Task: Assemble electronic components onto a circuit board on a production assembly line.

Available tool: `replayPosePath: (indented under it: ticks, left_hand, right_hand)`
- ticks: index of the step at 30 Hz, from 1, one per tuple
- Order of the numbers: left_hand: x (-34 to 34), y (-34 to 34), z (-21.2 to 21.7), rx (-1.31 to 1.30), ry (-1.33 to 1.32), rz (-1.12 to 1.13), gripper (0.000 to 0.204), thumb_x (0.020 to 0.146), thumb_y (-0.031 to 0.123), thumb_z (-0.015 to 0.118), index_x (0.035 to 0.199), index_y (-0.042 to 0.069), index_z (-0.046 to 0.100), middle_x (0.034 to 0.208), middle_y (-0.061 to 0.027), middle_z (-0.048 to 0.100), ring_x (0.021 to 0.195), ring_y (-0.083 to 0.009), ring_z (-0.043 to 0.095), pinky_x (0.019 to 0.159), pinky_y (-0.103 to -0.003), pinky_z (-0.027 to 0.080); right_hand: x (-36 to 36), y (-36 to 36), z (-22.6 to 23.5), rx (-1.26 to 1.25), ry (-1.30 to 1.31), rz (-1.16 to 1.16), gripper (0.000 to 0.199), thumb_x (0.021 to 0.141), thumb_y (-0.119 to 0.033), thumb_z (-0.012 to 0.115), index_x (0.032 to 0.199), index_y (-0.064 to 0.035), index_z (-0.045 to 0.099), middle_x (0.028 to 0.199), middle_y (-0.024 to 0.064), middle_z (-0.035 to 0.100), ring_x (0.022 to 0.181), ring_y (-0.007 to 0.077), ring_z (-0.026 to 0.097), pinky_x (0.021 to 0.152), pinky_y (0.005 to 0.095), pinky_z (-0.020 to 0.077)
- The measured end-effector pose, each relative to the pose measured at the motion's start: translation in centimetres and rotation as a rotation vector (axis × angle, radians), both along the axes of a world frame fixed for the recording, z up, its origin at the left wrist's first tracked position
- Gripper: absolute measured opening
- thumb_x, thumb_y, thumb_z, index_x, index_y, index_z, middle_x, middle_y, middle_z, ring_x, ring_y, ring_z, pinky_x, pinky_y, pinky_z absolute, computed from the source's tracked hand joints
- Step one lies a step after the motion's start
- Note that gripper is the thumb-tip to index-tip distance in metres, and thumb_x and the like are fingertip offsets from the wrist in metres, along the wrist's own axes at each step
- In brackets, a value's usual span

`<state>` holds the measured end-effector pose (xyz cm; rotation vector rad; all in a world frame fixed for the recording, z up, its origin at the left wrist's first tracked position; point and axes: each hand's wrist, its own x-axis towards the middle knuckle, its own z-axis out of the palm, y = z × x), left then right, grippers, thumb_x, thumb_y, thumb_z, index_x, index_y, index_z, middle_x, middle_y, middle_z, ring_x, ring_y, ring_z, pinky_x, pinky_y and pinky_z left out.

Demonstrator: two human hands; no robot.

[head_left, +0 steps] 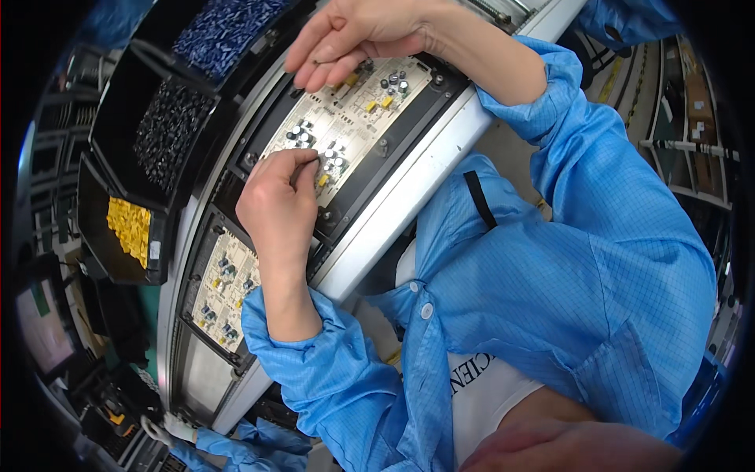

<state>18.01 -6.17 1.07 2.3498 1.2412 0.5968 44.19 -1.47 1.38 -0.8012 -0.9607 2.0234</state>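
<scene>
A beige circuit board lies in a black carrier frame in front of me, with clusters of small cylindrical capacitors and yellow block parts on it. My left hand is over the near-left part of this board. Its thumb and forefinger are pinched at a capacitor cluster; a small dark part shows at the fingertips. Above the far end of the board hovers my right hand, palm turned partly up and fingers long and slightly cupped. A tiny dark part shows between its fingers.
Black bins hold blue parts, black parts and yellow parts beyond the rail. A second populated board sits to the left in its carrier. A silver rail runs along my side. Another person's gloved hand is at lower left.
</scene>
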Motion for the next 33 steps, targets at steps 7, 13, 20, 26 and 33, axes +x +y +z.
replayPosePath:
  ticks: [7,13,20,26,33]
  left_hand:
    - [0.5,-0.2,0.0,-0.004,-0.005,-0.034,0.010,0.076,0.002,0.072,0.084,0.008,0.071,0.082,-0.0068,0.069,0.077,-0.0218,0.065,0.070,-0.030,0.051]
    - [0.9,-0.3,0.1,-0.028,-0.070,-0.045,0.014,0.074,-0.002,0.072,0.085,0.006,0.071,0.082,-0.0085,0.069,0.078,-0.0209,0.065,0.071,-0.030,0.052]
    - [1.7,-0.4,0.8,0.151,0.070,-0.124,0.016,0.074,0.001,0.072,0.087,0.010,0.071,0.079,-0.0066,0.068,0.072,-0.0212,0.064,0.064,-0.031,0.051]
    - [1.7,0.2,1.0,0.268,0.105,-0.213,0.015,0.074,0.004,0.071,0.087,0.012,0.071,0.076,-0.0051,0.067,0.071,-0.0214,0.064,0.061,-0.032,0.050]
    - [1.1,0.8,0.5,0.211,0.100,-0.188,0.018,0.075,0.006,0.072,0.090,0.014,0.071,0.077,-0.0041,0.067,0.073,-0.0215,0.065,0.062,-0.032,0.051]
  right_hand:
    - [0.1,-0.7,1.1,0.083,-0.075,-0.016,0.024,0.092,0.003,0.053,0.113,0.0131,0.056,0.096,0.0237,0.068,0.080,0.0236,0.071,0.062,0.0252,0.0604]
    - [0.0,-1.2,1.6,0.140,-0.105,-0.036,0.013,0.091,0.000,0.057,0.100,0.0076,0.061,0.090,0.0194,0.069,0.074,0.0199,0.070,0.060,0.0233,0.0581]
    - [-0.7,-1.3,0.6,0.273,-0.323,-0.063,0.008,0.080,-0.001,0.070,0.087,0.0030,0.070,0.077,0.0084,0.067,0.060,0.0110,0.062,0.052,0.0200,0.0503]
    - [-1.6,-2.5,1.7,0.119,-0.437,-0.042,0.009,0.082,-0.001,0.068,0.089,0.0041,0.067,0.074,0.0084,0.066,0.059,0.0108,0.063,0.051,0.0212,0.0505]
    - [-1.7,-4.6,1.5,0.175,-0.390,-0.111,0.011,0.084,0.001,0.065,0.092,0.0065,0.064,0.077,0.0105,0.067,0.066,0.0127,0.066,0.058,0.0224,0.0552]
